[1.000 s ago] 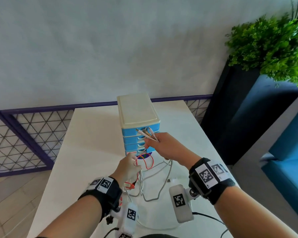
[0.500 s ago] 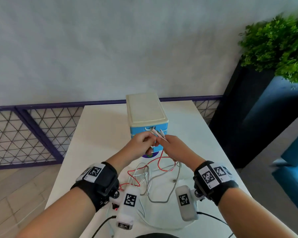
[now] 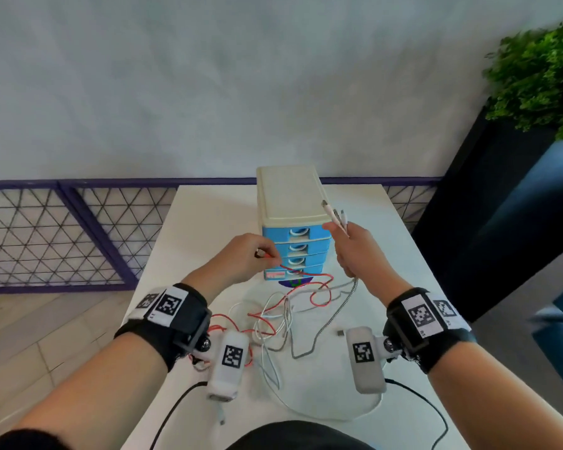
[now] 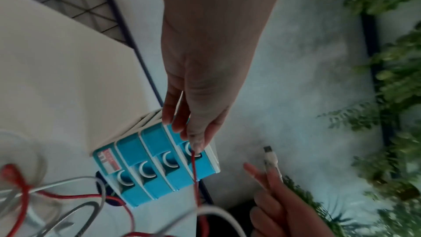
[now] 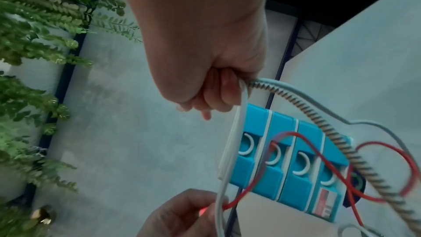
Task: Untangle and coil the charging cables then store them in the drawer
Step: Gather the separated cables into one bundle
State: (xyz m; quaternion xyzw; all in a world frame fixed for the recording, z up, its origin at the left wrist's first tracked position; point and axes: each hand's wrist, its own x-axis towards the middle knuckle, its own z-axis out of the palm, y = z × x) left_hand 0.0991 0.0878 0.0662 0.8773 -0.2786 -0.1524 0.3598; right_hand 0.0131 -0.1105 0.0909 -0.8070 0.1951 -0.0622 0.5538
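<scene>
A small drawer unit (image 3: 293, 222) with a cream top and blue drawers, all closed, stands mid-table. My left hand (image 3: 251, 254) pinches the plug end of the red cable (image 3: 306, 280), which trails down into the tangle (image 3: 283, 323) of white, grey and braided cables on the table. My right hand (image 3: 355, 251) grips a bundle of cable ends, white plugs (image 3: 333, 214) sticking up past the unit's top. In the right wrist view the fingers (image 5: 216, 100) curl round white and braided cables (image 5: 318, 114). The left wrist view shows the red cable (image 4: 194, 168) hanging from my fingertips.
The white table (image 3: 208, 222) reaches back to a purple mesh railing (image 3: 78, 235). A green plant (image 3: 540, 76) on a dark planter stands right, with a blue seat beyond. A loose plug (image 3: 340, 333) lies on the table near my right wrist. A long white cable loops along the table's near edge.
My hands met in front of the unit, then parted. The left hand drew the red cable's end away to the left; the right hand rose with the remaining cable ends.
</scene>
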